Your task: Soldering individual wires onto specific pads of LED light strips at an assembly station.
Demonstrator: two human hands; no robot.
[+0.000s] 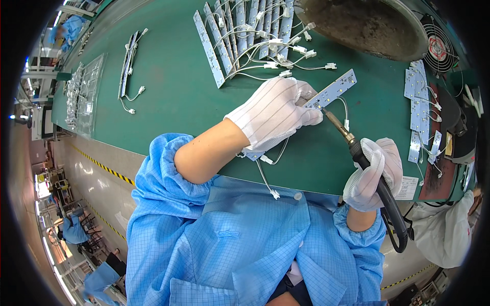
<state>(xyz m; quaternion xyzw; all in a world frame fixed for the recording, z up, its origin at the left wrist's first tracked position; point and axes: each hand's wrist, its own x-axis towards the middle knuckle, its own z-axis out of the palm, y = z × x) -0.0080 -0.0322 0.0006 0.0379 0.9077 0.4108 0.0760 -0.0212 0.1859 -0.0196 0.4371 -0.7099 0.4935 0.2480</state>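
Note:
My gloved left hand [278, 112] is closed around a narrow LED circuit board [334, 89], holding it tilted above the green mat. White wires with small plugs hang from the board and below the hand. In my gloved right hand [377, 173] I grip a soldering iron [347, 133] by its black handle. The iron's tip touches or nearly touches the board close to my left fingertips; I cannot tell which. Beyond the left hand lies a row of similar LED boards [206, 48], with white wires and connectors spread over their near ends.
A large round dark metal pan or hood [365, 25] stands at the back right, beside a fan [438, 47]. More LED boards [419, 102] lie at the right. At the left are a wired board [128, 66] and a clear plastic tray [91, 94]. People in blue work far left.

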